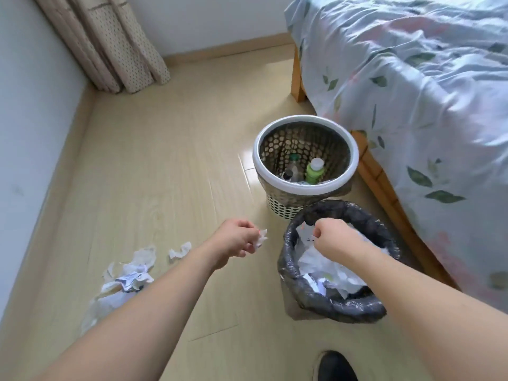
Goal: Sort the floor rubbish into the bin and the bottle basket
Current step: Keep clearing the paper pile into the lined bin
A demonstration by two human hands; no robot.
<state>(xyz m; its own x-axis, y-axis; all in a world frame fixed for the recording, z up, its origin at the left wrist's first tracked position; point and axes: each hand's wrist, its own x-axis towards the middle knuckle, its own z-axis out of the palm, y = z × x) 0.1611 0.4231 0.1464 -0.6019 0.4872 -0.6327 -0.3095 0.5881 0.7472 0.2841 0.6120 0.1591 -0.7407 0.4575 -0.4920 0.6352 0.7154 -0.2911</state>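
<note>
My left hand (238,240) grips a crumpled white paper scrap (260,237) above the floor, just left of the bin. My right hand (334,237) hovers over the bin (291,259), which is lined with a black bag, and pinches a piece of white paper (305,232) at the bin's mouth. Crumpled paper (330,270) fills the bin. Behind it stands the white-rimmed perforated bottle basket (275,138), with a green bottle (314,170) and other bottles inside. More crumpled paper and wrappers (132,273) lie on the floor at the left, with one small scrap (180,250) apart.
A bed (412,92) with a floral sheet and wooden frame fills the right side, close to both containers. Curtains (110,45) hang in the far left corner. A wall runs along the left. My dark shoe (336,367) shows at the bottom.
</note>
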